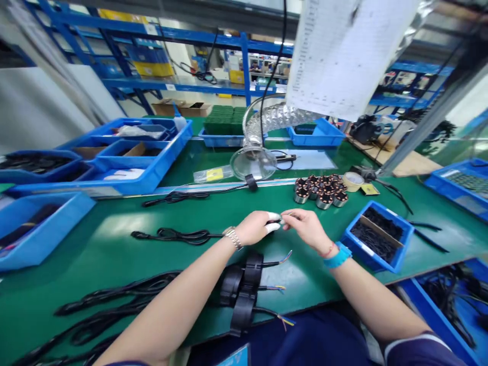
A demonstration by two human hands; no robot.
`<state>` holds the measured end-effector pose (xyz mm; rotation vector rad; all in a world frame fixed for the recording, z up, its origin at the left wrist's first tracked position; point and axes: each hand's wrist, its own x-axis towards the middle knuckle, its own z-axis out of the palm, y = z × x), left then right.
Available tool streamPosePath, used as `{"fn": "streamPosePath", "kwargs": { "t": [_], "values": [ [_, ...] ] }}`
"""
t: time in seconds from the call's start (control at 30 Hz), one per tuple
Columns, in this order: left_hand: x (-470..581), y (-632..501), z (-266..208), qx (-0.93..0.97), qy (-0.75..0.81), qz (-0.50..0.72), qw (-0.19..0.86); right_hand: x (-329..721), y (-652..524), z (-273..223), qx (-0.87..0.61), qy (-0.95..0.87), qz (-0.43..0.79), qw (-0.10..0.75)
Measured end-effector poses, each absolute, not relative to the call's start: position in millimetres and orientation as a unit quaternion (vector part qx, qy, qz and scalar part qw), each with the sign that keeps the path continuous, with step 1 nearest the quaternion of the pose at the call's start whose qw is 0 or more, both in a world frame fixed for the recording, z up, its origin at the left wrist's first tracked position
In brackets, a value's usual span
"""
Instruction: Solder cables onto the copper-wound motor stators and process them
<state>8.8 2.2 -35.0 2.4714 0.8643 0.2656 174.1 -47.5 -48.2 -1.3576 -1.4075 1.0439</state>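
My left hand (256,227), with white covers on its fingertips, is closed on the end of a black cable. The rest of that black cable (186,235) runs out to the left behind my wrist in a loose bundle. Fingertips of my right hand (303,227) pinch thin wire ends just right of the left fingertips; the wires are mostly hidden. Below my hands lie several black ring-shaped parts (244,310) with cables through them, their coloured wires (277,288) pointing right. More coiled black cables (125,300) lie at the lower left, partly under my left forearm.
Copper-wound motor stators (324,202) cluster beyond my right hand, beside a tape roll (353,181). A divided blue bin (346,239) of black parts stands at right. A fume duct's clear hood (253,163) faces me; blue trays (152,175) stand at left.
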Motion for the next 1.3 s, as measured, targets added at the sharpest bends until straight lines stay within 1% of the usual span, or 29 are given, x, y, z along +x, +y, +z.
{"fn": "streamPosePath", "kwargs": {
  "t": [0.07,0.17,0.23,0.33,0.4,0.43,0.5,0.57,0.63,0.73,0.8,0.93,1.1,1.2,1.3],
  "values": [
    [7.8,5.3,-46.5,0.891,0.327,0.113,0.293,175.3,-46.6,-50.6,-0.544,-0.566,0.415,0.460],
    [1.0,9.1,-59.0,0.865,0.347,0.133,0.337,175.2,-41.4,-54.1,-0.533,-0.592,0.368,0.480],
    [-1.6,9.0,-62.6,0.870,0.341,0.127,0.333,171.5,-36.1,-57.2,-0.527,-0.573,0.386,0.495],
    [-1.9,5.7,-63.2,0.880,0.326,0.118,0.324,164.2,-30.8,-60.5,-0.531,-0.491,0.465,0.511],
    [-1.3,3.7,-62.9,0.877,0.333,0.122,0.323,166.7,-33.3,-57.0,-0.533,-0.498,0.464,0.502],
    [-1.3,3.2,-63.1,0.873,0.342,0.125,0.323,172.6,-37.1,-52.2,-0.534,-0.530,0.440,0.490],
    [-1.6,3.4,-64.2,0.865,0.358,0.129,0.328,195.9,-49.9,-36.8,-0.535,-0.620,0.360,0.447],
    [-2.1,4.3,-66.1,0.858,0.366,0.131,0.336,232.4,-67.5,-17.2,-0.558,-0.698,0.254,0.371],
    [-2.1,5.3,-68.1,0.856,0.367,0.131,0.340,275.2,-86.4,-0.6,-0.608,-0.732,0.185,0.243],
    [-0.8,6.2,-69.3,0.859,0.361,0.128,0.340,331.2,-109.8,7.0,-0.724,-0.684,0.088,0.001],
    [0.3,6.2,-68.8,0.861,0.358,0.124,0.340,354.1,-120.0,0.9,-0.761,-0.642,0.063,-0.075],
    [0.4,5.5,-67.1,0.860,0.363,0.119,0.340,365.2,-127.4,-15.5,-0.781,-0.611,0.052,-0.122],
    [-2.1,5.3,-68.3,0.860,0.357,0.129,0.340,352.7,-123.9,-20.4,-0.780,-0.606,0.044,-0.153],
    [-2.2,4.9,-68.9,0.861,0.355,0.131,0.341,348.8,-121.6,-23.0,-0.784,-0.601,0.038,-0.155],
    [-1.5,4.0,-67.9,0.862,0.352,0.130,0.342,352.0,-121.1,-25.2,-0.789,-0.597,0.042,-0.138]
  ]
}}
